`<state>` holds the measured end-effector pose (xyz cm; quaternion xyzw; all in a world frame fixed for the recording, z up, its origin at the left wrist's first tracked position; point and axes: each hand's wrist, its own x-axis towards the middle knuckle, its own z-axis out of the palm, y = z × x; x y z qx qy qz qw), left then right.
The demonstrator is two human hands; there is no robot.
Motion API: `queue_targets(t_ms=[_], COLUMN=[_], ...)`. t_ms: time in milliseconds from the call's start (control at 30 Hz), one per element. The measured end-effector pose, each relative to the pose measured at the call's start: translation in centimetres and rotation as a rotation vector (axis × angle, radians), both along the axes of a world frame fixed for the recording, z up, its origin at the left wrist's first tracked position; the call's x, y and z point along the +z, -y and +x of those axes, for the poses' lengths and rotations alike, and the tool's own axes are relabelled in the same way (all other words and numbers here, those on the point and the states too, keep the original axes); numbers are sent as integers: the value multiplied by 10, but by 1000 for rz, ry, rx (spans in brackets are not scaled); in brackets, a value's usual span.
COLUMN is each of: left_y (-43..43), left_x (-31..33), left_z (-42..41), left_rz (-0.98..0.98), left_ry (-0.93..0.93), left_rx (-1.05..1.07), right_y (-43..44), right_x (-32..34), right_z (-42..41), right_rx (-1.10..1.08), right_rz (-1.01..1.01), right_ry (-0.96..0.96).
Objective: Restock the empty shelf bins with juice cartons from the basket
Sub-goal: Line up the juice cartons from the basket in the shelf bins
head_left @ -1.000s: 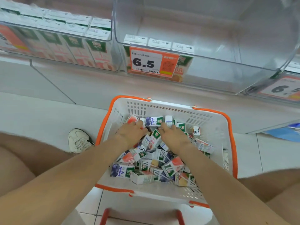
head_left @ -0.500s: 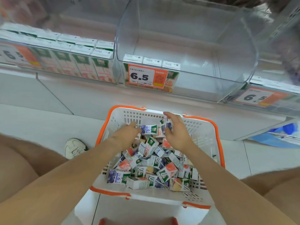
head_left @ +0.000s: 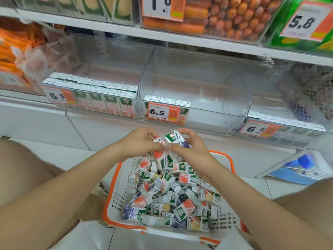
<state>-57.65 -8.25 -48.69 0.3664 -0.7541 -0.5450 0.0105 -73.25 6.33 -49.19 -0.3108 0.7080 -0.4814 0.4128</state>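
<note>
A white basket (head_left: 115, 201) with an orange rim sits on the floor, filled with several small juice cartons (head_left: 167, 195). Above its far end, my left hand (head_left: 140, 143) and my right hand (head_left: 191, 148) together grip a bunch of cartons (head_left: 165, 156), lifted clear of the pile. Straight ahead on the lowest shelf stands a clear bin (head_left: 194, 91), mostly bare, with three cartons behind its 6.5 price tag (head_left: 163, 112). The bin to its left (head_left: 93, 98) holds rows of upright cartons.
A third bin (head_left: 281, 129) at the right holds cartons behind another 6.5 tag. Upper shelves carry packed goods and price tags. A blue-and-white package (head_left: 302, 170) lies on the floor at the right. My knees frame the basket on both sides.
Both hands rose out of the basket with a bunch of cartons gathered between them. The view tilted up, bringing the upper shelves into sight.
</note>
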Motion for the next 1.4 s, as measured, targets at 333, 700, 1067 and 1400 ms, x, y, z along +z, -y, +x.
queue_targets(t_ms=[333, 700, 1067, 1400], left_y=[0, -17, -48, -79], left_x=[90, 98, 90, 90], left_z=[-8, -69, -98, -145], left_rz=[-70, 366, -70, -155], left_ry=[-356, -628, -401, -463], left_rx=[115, 286, 96, 82], right_y=[5, 16, -9, -60], right_x=[94, 98, 103, 121], right_z=[-26, -66, -82, -127], right_rx=[42, -295, -380, -481], right_rz=[-231, -272, -246, -215], right_ry=[-805, -3, -39, -289])
